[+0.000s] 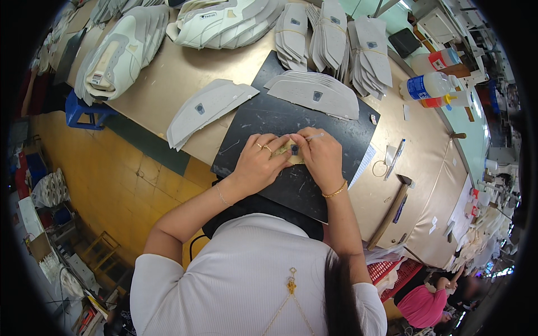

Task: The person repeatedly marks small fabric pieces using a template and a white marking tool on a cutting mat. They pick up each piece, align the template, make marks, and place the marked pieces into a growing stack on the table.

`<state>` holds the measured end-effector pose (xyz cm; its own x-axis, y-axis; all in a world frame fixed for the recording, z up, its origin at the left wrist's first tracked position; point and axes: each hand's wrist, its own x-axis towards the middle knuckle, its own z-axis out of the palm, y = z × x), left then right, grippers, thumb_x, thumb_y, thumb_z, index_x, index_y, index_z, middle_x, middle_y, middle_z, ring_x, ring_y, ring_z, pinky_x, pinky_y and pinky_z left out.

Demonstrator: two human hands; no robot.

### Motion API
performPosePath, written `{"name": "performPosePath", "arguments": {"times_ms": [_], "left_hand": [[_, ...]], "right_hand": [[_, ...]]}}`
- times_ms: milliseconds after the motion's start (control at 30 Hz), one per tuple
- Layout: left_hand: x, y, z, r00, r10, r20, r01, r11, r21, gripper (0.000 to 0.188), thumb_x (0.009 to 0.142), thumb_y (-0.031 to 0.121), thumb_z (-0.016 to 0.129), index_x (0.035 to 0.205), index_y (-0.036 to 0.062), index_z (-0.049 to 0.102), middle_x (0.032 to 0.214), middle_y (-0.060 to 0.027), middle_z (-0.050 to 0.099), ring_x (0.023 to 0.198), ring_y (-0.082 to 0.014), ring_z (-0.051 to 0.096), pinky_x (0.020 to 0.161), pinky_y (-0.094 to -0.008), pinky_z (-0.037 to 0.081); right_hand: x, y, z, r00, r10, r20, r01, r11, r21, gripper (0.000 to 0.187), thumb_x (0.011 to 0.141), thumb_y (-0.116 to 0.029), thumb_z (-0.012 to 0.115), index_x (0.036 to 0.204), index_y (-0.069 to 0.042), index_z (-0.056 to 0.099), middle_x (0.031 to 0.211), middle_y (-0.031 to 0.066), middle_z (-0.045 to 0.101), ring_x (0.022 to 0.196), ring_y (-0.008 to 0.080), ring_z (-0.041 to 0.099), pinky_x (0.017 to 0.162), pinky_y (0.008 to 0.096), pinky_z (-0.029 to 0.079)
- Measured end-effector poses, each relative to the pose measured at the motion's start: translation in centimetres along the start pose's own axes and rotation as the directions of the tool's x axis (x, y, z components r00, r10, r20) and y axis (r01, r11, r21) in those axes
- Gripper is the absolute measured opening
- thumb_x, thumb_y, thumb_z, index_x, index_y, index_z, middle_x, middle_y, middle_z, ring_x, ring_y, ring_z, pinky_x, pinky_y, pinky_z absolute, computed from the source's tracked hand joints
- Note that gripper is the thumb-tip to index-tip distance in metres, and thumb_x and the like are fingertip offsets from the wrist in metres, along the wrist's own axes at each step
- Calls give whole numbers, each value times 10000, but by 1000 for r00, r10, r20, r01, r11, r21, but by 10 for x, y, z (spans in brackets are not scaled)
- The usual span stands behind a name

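Both hands meet over a dark board (258, 140) on the workbench. Between them is a small yellowish piece (295, 161) bearing a dark square patch. My left hand (259, 162) is closed on its left side, fingertips pressed to it. My right hand (320, 154) pinches its right side, and a thin pale stick-like thing (315, 135) pokes out by the fingers. Beyond the hands lies a fanned stack of grey curved shoe pieces (316, 96), each with a small dark patch. Another such stack (207, 109) sits to the left, partly on the board.
Shoe uppers (126, 50) stand in rows at the far left. Banded bundles of grey pieces (330, 39) line the back. On the right are a hammer (390, 213), a pen (396, 159) and plastic bottles (428, 86). A person in pink (423, 305) is at the lower right.
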<state>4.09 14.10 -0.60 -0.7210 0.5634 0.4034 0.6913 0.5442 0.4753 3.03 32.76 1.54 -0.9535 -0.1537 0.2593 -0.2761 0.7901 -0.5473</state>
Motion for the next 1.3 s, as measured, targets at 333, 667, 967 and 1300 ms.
{"name": "performPosePath", "arguments": {"times_ms": [333, 667, 967, 1300], "left_hand": [[-1, 0, 1, 1000, 2, 8, -2, 1000, 10, 251, 826, 222, 768, 1004, 55, 709, 1272, -114, 640, 1110, -275, 573, 940, -423, 442], [0, -7, 0, 1000, -14, 11, 15, 992, -129, 306, 790, 212, 818, 1011, 42, 692, 1234, -140, 606, 1118, -320, 580, 970, -433, 462], [-20, -29, -28, 992, -123, -28, 120, 989, -81, 355, 804, 189, 808, 1095, 60, 649, 1182, -165, 567, 1031, -337, 618, 887, -436, 525], [-47, -79, -89, 964, -127, -235, 199, 929, 313, 329, 813, 196, 814, 1089, 100, 663, 1304, -132, 601, 1177, -340, 592, 981, -464, 466]], "right_hand": [[0, 0, 3, 998, -43, -45, 43, 999, -10, 224, 919, -297, 705, 800, -110, 674, 686, 56, 620, 646, 257, 629, 583, 377, 493], [19, 11, -24, 958, 174, -227, -123, 967, 221, 243, 915, -113, 711, 1157, -86, 711, 1170, 174, 699, 1033, 309, 692, 851, 370, 538], [26, 83, -13, 969, 131, -208, -174, 964, -201, 436, 887, -208, 751, 1304, -114, 665, 1526, 177, 491, 1396, 408, 453, 1146, 476, 357], [20, 61, -20, 941, 262, -213, -236, 961, 143, 226, 899, -124, 742, 1116, -60, 739, 1176, 117, 706, 978, 259, 680, 866, 349, 517]]}}
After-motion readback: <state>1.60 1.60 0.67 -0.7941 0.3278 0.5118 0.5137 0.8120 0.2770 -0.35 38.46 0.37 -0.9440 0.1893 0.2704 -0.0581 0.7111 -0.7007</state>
